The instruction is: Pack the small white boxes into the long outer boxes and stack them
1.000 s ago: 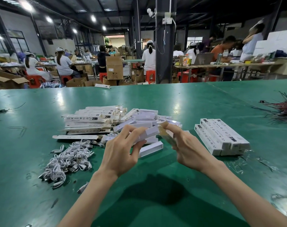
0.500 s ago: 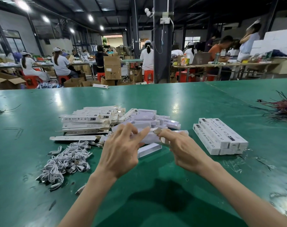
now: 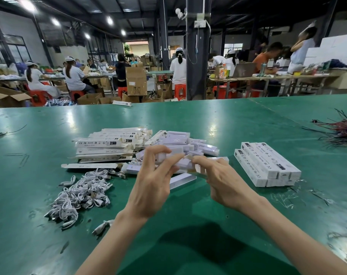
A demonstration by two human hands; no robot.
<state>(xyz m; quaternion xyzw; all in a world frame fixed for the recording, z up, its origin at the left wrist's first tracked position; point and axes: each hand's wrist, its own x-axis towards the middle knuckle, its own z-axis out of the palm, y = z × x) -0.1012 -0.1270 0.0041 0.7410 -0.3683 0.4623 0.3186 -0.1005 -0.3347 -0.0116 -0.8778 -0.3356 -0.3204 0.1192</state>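
My left hand (image 3: 153,181) pinches a small white box (image 3: 179,162) between thumb and fingers, just above the table. My right hand (image 3: 221,180) grips the open end of a long outer box (image 3: 196,170) against it; most of that box is hidden behind the hand. Behind both hands lies a loose heap of small white boxes (image 3: 190,144). Flat, unfilled outer boxes (image 3: 109,144) are piled to the left of the heap. To the right sits a neat stack of packed outer boxes (image 3: 267,164). One more white box (image 3: 183,180) lies on the table under my hands.
A tangle of white USB cables (image 3: 81,195) lies at the left front on the green table (image 3: 208,120). Red and black wires (image 3: 341,132) are bundled at the right edge. Clear plastic scraps (image 3: 283,197) sit near the stack. Workers sit at tables beyond.
Both hands have drawn closer together and lower over the heap; the small box in my left hand now meets the outer box held by my right hand.
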